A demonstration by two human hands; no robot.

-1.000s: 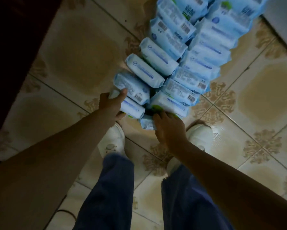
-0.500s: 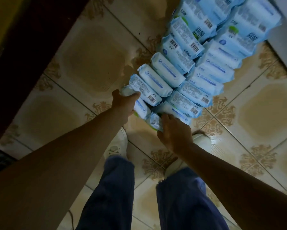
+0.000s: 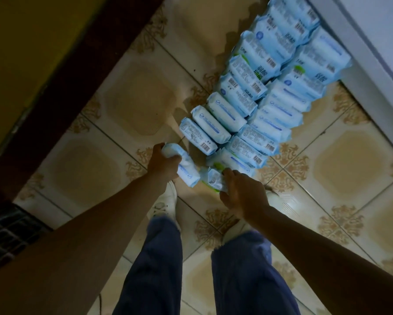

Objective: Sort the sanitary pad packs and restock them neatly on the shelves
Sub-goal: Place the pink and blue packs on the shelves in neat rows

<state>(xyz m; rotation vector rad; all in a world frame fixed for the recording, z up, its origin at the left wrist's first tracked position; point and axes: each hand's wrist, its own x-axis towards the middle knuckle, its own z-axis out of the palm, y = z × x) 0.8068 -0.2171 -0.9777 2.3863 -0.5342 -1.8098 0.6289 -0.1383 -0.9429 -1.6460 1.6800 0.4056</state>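
Several light-blue sanitary pad packs point(image 3: 257, 110) lie in two slanting rows on the tiled floor, running up toward the top right. My left hand point(image 3: 162, 163) grips one pad pack point(image 3: 185, 167) at the near left end, lifted off the row. My right hand point(image 3: 243, 194) grips a smaller pad pack point(image 3: 215, 179) with a green patch at the near end of the right row. My fingers cover part of each held pack.
My two white shoes point(image 3: 165, 201) and blue trouser legs stand just below the packs. A dark red-brown wall base point(image 3: 61, 92) runs along the left. A white panel edge point(image 3: 361, 53) borders the packs at top right. A dark grate point(image 3: 7, 233) sits at lower left.
The left hand has pulled its pack away from the row and lifted it. The right hand has closed round the small pack at the near end. The view has shifted, so the rows sit further right.
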